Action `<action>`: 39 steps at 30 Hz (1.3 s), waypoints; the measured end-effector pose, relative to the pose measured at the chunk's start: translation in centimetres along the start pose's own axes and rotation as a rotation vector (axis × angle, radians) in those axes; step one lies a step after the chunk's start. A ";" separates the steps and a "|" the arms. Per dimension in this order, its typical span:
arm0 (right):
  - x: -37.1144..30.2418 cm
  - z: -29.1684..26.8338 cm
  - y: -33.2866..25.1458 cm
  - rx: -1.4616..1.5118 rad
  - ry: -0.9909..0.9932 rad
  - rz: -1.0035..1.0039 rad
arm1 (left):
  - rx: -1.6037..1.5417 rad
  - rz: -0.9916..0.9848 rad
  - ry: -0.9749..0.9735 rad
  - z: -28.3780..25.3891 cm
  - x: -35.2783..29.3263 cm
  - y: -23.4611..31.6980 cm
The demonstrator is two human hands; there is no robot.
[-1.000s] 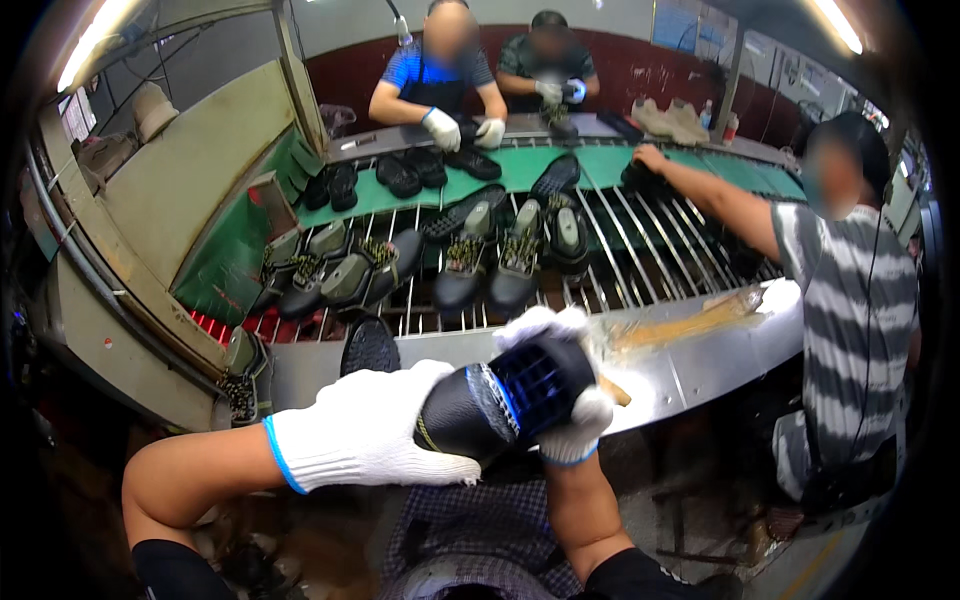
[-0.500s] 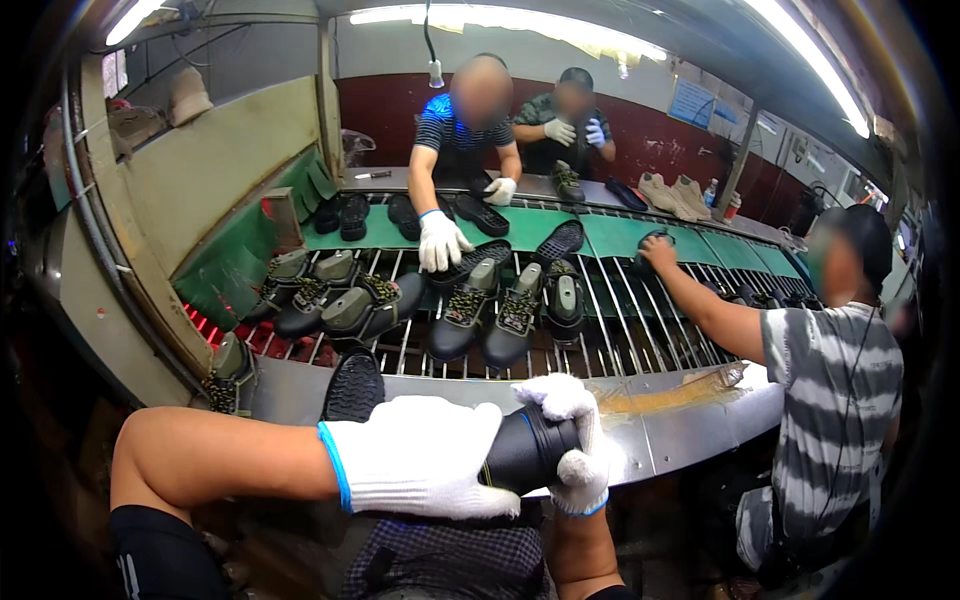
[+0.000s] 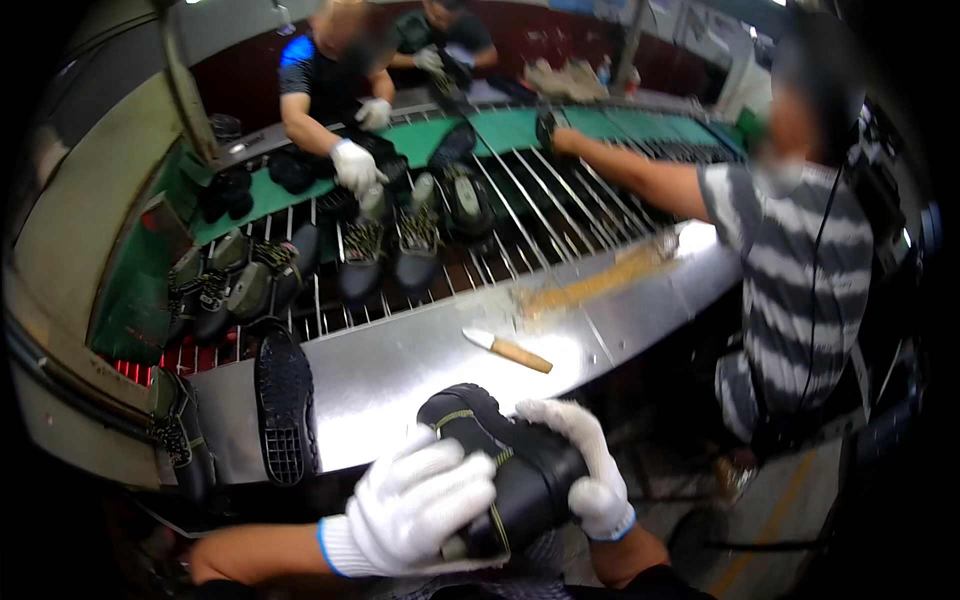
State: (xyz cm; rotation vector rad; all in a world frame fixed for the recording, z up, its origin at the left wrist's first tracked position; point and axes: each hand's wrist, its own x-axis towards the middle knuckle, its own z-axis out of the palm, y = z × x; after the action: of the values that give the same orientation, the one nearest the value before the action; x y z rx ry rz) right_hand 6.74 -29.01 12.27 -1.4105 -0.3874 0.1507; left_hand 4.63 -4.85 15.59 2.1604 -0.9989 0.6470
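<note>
A black work shoe with yellow-green stitching (image 3: 535,490) is held between my two white-gloved hands in front of the metal ledge. My left hand (image 3: 420,505) lies along its left side, fingers pressed to the upper. Around its right end curls my right hand (image 3: 592,470), thumb on the near side and fingers behind. The shoe's dark sole edge points up and away. Just beyond, a knife (image 3: 515,353) with a wooden handle lies on the ledge. Left of it rests a loose black sole (image 3: 284,410), tread up.
The metal ledge (image 3: 385,370) borders a rail conveyor (image 3: 520,220) carrying several black shoes (image 3: 362,240) on grey lasts. Another shoe (image 3: 182,430) sits at the far left. Across stands a co-worker with gloved hands (image 3: 352,165); at right, a person in a striped shirt (image 3: 800,260) reaches over the rails.
The view has swung right and down. The shoe has turned in my hands, showing its stitched side, and my left hand has shifted along it. The knife on the ledge has come into sight.
</note>
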 end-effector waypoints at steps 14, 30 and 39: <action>-4.9 -3.7 0.1 -0.593 -0.270 0.677 | -0.189 0.224 -0.331 8.1 -3.4 0.9; 9.8 -2.7 -0.3 -1.227 -0.904 0.572 | -0.194 0.195 -0.265 5.8 -3.9 0.5; 21.3 1.3 5.9 0.153 -0.341 -0.063 | -0.614 -0.693 0.135 -6.0 1.3 -10.6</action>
State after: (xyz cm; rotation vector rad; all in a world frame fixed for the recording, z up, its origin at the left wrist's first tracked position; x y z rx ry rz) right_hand 26.80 -19.82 10.37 -1.2199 -0.6872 0.3645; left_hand 12.90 4.08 16.61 1.7085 -0.2649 0.1158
